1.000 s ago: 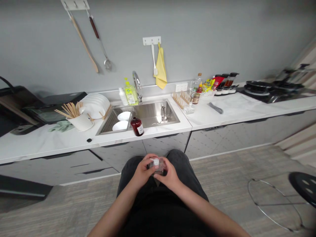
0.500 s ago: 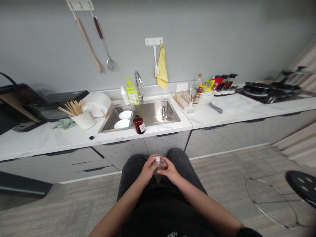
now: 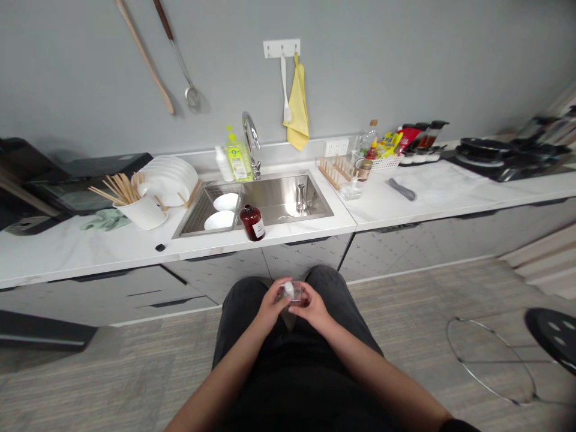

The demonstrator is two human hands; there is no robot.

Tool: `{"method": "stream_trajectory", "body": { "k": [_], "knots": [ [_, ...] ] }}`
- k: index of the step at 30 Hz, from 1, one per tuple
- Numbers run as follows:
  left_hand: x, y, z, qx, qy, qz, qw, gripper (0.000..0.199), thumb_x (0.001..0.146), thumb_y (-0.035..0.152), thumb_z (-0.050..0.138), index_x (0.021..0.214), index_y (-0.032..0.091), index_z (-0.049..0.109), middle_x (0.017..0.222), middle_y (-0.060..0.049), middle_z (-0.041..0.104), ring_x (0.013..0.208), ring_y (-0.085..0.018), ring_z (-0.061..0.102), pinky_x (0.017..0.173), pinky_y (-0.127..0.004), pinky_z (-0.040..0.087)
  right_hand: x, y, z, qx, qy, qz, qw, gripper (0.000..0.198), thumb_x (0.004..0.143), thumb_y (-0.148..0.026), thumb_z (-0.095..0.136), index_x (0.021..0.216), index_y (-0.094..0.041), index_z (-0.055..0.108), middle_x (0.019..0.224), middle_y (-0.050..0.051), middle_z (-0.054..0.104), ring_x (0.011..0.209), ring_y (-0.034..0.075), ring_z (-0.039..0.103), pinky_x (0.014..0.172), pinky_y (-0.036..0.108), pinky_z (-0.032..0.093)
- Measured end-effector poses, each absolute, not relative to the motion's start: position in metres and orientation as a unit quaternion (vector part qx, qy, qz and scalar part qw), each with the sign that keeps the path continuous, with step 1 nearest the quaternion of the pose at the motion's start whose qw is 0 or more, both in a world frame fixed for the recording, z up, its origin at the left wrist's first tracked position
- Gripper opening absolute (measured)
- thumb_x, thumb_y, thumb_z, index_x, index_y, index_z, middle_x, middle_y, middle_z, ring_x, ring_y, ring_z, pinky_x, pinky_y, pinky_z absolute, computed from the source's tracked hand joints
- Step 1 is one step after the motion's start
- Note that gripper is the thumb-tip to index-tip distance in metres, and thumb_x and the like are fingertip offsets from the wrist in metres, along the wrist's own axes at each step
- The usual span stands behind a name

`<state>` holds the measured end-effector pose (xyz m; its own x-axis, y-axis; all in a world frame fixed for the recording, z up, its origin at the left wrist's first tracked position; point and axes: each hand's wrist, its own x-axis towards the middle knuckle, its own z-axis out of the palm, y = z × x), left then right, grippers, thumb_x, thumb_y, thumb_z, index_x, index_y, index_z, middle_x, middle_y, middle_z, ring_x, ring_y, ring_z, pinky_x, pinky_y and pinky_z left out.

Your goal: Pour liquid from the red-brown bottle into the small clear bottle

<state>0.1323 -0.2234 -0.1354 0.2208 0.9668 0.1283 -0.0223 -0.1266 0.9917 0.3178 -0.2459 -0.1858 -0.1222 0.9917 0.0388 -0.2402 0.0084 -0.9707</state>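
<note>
head view: holding a small clear bottle (image 3: 291,294) with a white cap over the lap, in front of the counter (image 3: 405,207). left hand (image 3: 271,304) gripping it from the left, right hand (image 3: 314,306) pinching its other side, fingers of both closed on it. sitting on the counter's front edge by the sink (image 3: 310,198): 1 brown bottle (image 3: 252,222).

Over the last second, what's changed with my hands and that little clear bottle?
Little has changed: both hands stay closed around the small clear bottle at your lap, left hand at its white cap, right hand steadying it. They look drawn slightly closer together. The brown bottle by the sink hasn't moved.
</note>
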Motion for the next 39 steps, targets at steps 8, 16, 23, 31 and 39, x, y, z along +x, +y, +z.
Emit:
{"method": "stream_trajectory", "body": {
  "k": [8, 16, 23, 31, 39],
  "knots": [
    [0.135, -0.211, -0.152, 0.555, 0.452, 0.478, 0.509, 0.05, 0.077, 0.055, 0.097, 0.107, 0.023, 0.075, 0.128, -0.012, 0.079, 0.116, -0.031, 0.076, 0.108, -0.047, 0.059, 0.318, -0.242, -0.185, -0.388, -0.474, 0.597, 0.518, 0.08, 0.07, -0.046, 0.108, 0.137, -0.03, 0.066, 0.124, 0.007, 0.083, 0.106, 0.028, 0.082, 0.093, 0.043, 0.069],
    [0.137, -0.224, -0.147, 0.515, 0.432, 0.495, 0.55, 0.034, 0.095, 0.053, 0.084, 0.11, 0.022, 0.084, 0.15, -0.015, 0.074, 0.14, -0.034, 0.07, 0.122, -0.049, 0.053, 0.322, -0.243, -0.187, -0.377, -0.466, 0.61, 0.518, 0.077, 0.074, -0.045, 0.107, 0.137, -0.03, 0.066, 0.12, 0.004, 0.081, 0.098, 0.023, 0.081, 0.089, 0.037, 0.066],
    [0.132, -0.214, -0.137, 0.523, 0.403, 0.487, 0.572, 0.05, 0.089, 0.055, 0.091, 0.128, 0.024, 0.081, 0.146, -0.015, 0.077, 0.134, -0.035, 0.073, 0.117, -0.05, 0.057, 0.32, -0.242, -0.187, -0.387, -0.474, 0.609, 0.505, 0.081, 0.072, -0.05, 0.108, 0.138, -0.029, 0.065, 0.114, 0.003, 0.081, 0.091, 0.023, 0.08, 0.084, 0.037, 0.065],
    [0.13, -0.219, -0.138, 0.508, 0.4, 0.5, 0.576, 0.056, 0.08, 0.056, 0.099, 0.121, 0.023, 0.078, 0.148, -0.016, 0.075, 0.134, -0.035, 0.073, 0.117, -0.05, 0.056, 0.32, -0.245, -0.184, -0.382, -0.483, 0.611, 0.497, 0.083, 0.073, -0.051, 0.108, 0.139, -0.028, 0.064, 0.116, 0.004, 0.08, 0.092, 0.023, 0.078, 0.085, 0.037, 0.065],
    [0.125, -0.218, -0.136, 0.528, 0.405, 0.488, 0.565, 0.053, 0.078, 0.057, 0.101, 0.112, 0.022, 0.077, 0.144, -0.016, 0.075, 0.133, -0.036, 0.072, 0.114, -0.048, 0.057, 0.32, -0.246, -0.184, -0.382, -0.487, 0.606, 0.5, 0.084, 0.072, -0.051, 0.108, 0.14, -0.029, 0.064, 0.119, 0.005, 0.08, 0.094, 0.023, 0.079, 0.087, 0.037, 0.065]
  ]
}}
